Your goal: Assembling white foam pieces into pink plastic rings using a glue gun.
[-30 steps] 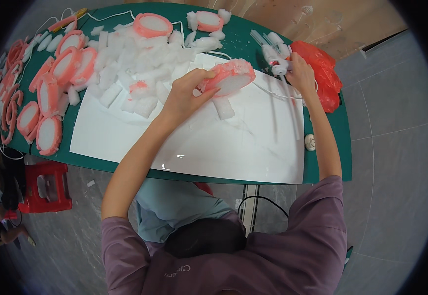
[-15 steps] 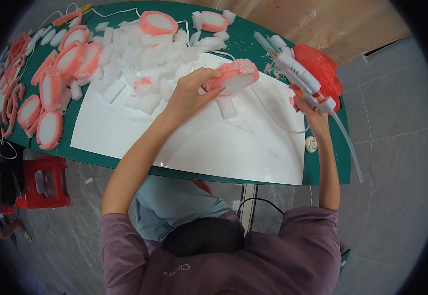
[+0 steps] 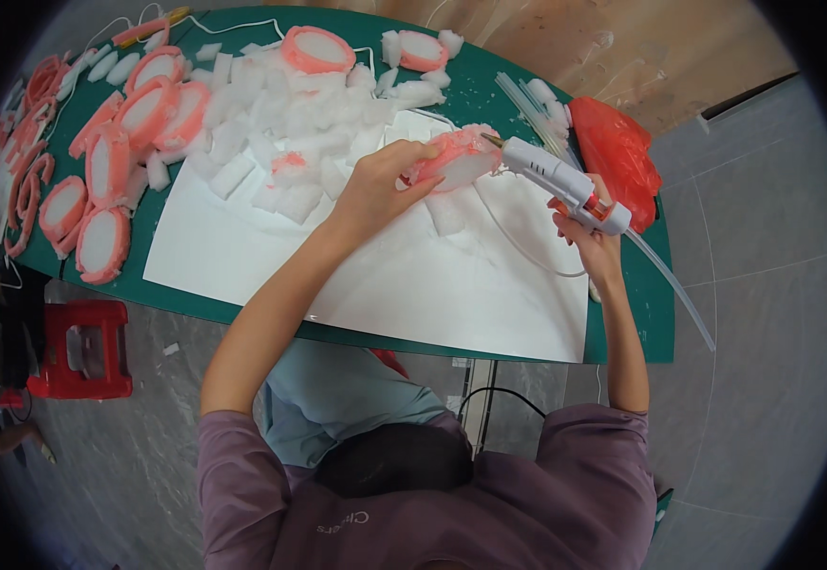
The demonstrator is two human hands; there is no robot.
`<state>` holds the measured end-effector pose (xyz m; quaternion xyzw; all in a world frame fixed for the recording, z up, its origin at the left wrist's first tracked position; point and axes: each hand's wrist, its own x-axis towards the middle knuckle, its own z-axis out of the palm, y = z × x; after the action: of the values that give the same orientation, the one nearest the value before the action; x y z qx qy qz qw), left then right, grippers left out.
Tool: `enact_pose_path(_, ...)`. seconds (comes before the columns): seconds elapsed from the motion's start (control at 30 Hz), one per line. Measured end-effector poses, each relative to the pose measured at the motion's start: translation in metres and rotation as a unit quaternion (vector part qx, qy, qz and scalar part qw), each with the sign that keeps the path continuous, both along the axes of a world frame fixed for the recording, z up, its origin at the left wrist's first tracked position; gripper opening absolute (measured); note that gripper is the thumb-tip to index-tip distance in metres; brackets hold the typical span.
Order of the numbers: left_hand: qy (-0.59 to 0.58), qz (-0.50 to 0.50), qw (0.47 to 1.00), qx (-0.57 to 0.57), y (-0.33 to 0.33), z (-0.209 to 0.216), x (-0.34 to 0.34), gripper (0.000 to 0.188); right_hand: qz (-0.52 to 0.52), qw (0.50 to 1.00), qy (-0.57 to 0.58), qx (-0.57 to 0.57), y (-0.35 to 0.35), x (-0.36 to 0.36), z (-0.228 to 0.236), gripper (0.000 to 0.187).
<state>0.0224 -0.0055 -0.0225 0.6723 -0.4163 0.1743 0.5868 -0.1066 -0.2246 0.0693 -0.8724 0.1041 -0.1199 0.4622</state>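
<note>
My left hand (image 3: 389, 182) pinches an oval foam piece (image 3: 465, 171) with a white face and a pink rim, held tilted above a white sheet (image 3: 385, 275). In my right hand (image 3: 589, 228) is a white hot glue gun (image 3: 556, 176), my fingers wrapped round its handle. Its nozzle points left and meets, or nearly meets, the pink rim; I cannot tell whether they touch. A long clear glue stick (image 3: 674, 290) trails from the gun's back end. Under the oval piece lies a small white foam block (image 3: 446, 217) on the sheet.
Loose white foam chunks (image 3: 271, 114) heap on the sheet's far side. Several finished-looking pink-rimmed ovals (image 3: 104, 166) crowd the green table's left. A red plastic bag (image 3: 613, 152) and clear glue sticks (image 3: 527, 109) lie at the right. A red stool (image 3: 81, 351) and another person are at left.
The glue gun has come left and down, from upright to more level, its nozzle now at the foam piece's rim. My left hand still grips the piece, slightly shifted right.
</note>
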Motion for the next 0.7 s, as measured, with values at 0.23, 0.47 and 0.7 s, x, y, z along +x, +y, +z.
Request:
enact_pose_path(0.23, -0.004, -0.001, 1.0, -0.002, 0.0, 0.0, -0.0006, 0.03, 0.017, 1.0, -0.005, 0.003, -0.0014, -0.0001, -0.0022, 0.035)
enact_pose_path(0.47, 0.008, -0.004, 1.0, 0.007, 0.0008, 0.0012, -0.0011, 0.03, -0.002, 1.0, -0.02, -0.01, -0.0002, -0.0008, -0.0045, 0.031)
enact_pose_path(0.7, 0.01, -0.003, 1.0, -0.003, 0.0004, 0.0008, -0.0007, 0.03, -0.012, 1.0, -0.012, -0.004, -0.002, -0.0041, -0.0065, 0.034)
